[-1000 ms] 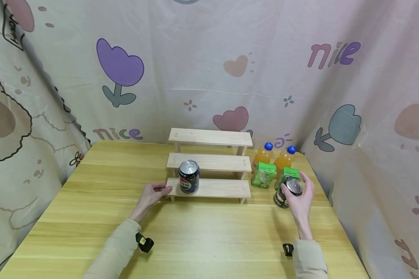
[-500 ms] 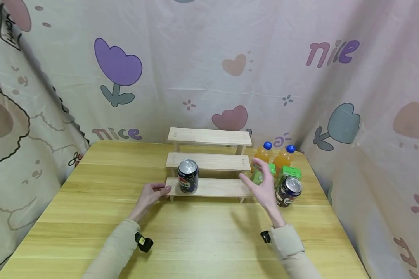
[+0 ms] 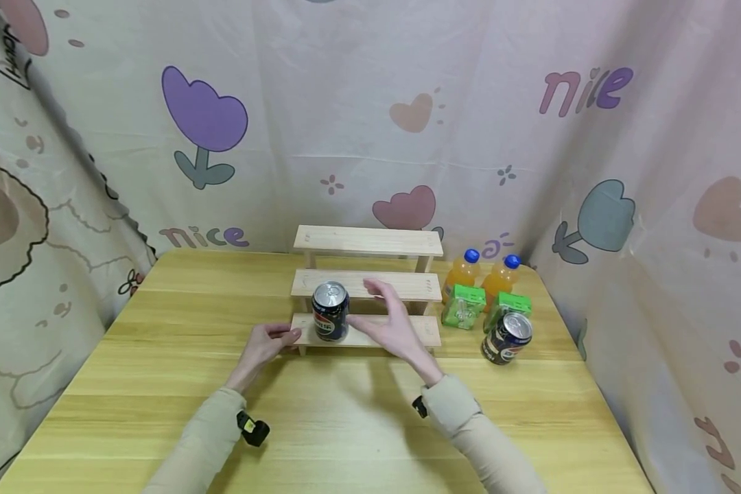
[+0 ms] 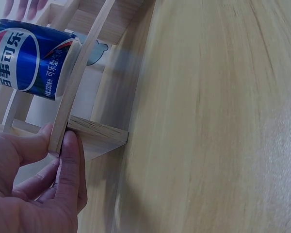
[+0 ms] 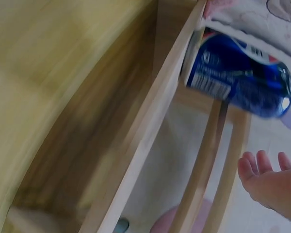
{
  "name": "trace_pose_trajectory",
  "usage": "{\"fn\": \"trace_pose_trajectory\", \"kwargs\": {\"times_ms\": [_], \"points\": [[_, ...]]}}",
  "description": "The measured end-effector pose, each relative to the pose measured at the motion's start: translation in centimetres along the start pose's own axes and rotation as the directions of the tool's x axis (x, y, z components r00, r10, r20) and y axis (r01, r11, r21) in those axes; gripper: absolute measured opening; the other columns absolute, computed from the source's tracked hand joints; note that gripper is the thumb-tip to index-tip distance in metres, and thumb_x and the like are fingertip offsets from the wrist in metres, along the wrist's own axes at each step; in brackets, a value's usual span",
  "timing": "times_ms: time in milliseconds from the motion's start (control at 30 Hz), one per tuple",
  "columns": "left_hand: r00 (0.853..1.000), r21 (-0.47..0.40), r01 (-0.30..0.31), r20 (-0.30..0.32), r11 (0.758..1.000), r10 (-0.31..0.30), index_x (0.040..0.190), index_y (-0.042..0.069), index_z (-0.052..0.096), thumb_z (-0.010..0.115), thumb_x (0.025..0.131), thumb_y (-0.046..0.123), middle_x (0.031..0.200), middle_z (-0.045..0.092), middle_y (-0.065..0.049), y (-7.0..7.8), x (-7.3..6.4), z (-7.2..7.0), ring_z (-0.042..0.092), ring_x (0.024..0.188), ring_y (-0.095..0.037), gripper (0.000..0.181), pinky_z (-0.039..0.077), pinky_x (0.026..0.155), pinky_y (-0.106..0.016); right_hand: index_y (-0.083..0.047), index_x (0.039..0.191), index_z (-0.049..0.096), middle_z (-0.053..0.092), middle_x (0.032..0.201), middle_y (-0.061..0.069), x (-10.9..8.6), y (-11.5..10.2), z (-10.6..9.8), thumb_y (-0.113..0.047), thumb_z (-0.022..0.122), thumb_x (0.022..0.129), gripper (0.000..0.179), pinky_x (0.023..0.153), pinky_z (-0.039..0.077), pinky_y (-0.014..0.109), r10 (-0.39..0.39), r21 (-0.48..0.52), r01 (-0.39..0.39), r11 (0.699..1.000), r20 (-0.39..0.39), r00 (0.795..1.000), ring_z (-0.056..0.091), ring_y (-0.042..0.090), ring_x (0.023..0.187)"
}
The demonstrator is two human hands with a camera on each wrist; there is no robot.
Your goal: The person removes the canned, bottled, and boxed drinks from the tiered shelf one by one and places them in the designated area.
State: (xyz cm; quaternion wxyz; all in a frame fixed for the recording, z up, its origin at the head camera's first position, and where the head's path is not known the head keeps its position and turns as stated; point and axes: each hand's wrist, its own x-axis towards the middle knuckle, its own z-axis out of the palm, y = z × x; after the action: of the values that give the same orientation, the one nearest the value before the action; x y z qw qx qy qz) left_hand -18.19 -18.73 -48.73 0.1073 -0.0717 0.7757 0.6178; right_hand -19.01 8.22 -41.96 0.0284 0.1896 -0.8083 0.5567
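A dark blue soda can (image 3: 330, 312) stands upright on the lowest step of a three-step wooden display rack (image 3: 368, 240). My left hand (image 3: 262, 351) pinches the left end of that step; in the left wrist view, the thumb (image 4: 35, 144) lies on the board's upper face and the fingers lie beneath it. Just right of the can is my right hand (image 3: 392, 328), thumb and fingers spread with nothing between them. In the right wrist view a gap shows between the can (image 5: 242, 73) and the visible fingers (image 5: 263, 162).
Right of the rack, a second soda can (image 3: 508, 337) stands on the wooden table (image 3: 370, 425). Behind it are two green drink cartons (image 3: 464, 307) and two orange juice bottles (image 3: 461, 274) with blue caps. A patterned curtain (image 3: 321, 103) hangs around the table's back and sides.
My right hand has let go of the can at the right and moved left, past the cartons, to beside the can on the rack. The left hand keeps its grip on the step.
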Motion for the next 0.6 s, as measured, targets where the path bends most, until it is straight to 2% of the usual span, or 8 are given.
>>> {"fn": "trace_pose_trajectory", "kwargs": {"times_ms": [133, 300, 467, 600], "points": [[1.000, -0.014, -0.002, -0.004, 1.000, 0.002, 0.128, -0.019, 0.054, 0.066, 0.097, 0.011, 0.117, 0.069, -0.030, 0.0, 0.0, 0.0, 0.070, 0.078, -0.007, 0.044, 0.062, 0.081, -0.027, -0.007, 0.147, 0.045, 0.052, 0.146, 0.014, 0.7, -0.4, 1.6, -0.023, 0.084, 0.081, 0.078, 0.117, 0.037, 0.058, 0.036, -0.003, -0.036, 0.999, 0.049, 0.998, 0.048, 0.032, 0.135], [1.000, -0.019, 0.009, -0.011, 1.000, -0.009, 0.128, -0.018, 0.055, 0.066, 0.097, 0.010, 0.119, 0.069, -0.029, -0.2, 0.2, 0.1, 0.071, 0.079, -0.007, 0.043, 0.062, 0.083, -0.028, -0.008, 0.146, 0.045, 0.053, 0.143, 0.015, 1.4, -0.4, 3.0, -0.023, 0.084, 0.080, 0.078, 0.115, 0.039, 0.058, 0.032, 0.004, -0.032, 0.999, 0.078, 0.996, 0.051, 0.031, 0.132], [1.000, -0.024, 0.000, -0.001, 1.000, 0.000, 0.129, -0.019, 0.053, 0.066, 0.097, 0.009, 0.119, 0.069, -0.030, -0.1, 0.1, 0.1, 0.072, 0.081, -0.009, 0.045, 0.062, 0.083, -0.028, -0.007, 0.146, 0.043, 0.054, 0.140, 0.015, 2.0, -0.1, 4.1, -0.023, 0.084, 0.080, 0.079, 0.114, 0.042, 0.053, 0.008, 0.003, -0.008, 1.000, 0.077, 0.997, 0.053, 0.029, 0.128], [1.000, -0.022, -0.009, 0.003, 1.000, 0.009, 0.129, -0.020, 0.053, 0.066, 0.097, 0.009, 0.117, 0.069, -0.031, -0.1, 0.1, 0.1, 0.072, 0.080, -0.009, 0.045, 0.062, 0.082, -0.027, -0.007, 0.145, 0.043, 0.056, 0.138, 0.014, 2.2, 0.2, 4.7, -0.021, 0.084, 0.081, 0.077, 0.110, 0.047, 0.044, -0.020, 0.001, 0.020, 1.000, 0.052, 0.998, 0.057, 0.027, 0.125]]}}
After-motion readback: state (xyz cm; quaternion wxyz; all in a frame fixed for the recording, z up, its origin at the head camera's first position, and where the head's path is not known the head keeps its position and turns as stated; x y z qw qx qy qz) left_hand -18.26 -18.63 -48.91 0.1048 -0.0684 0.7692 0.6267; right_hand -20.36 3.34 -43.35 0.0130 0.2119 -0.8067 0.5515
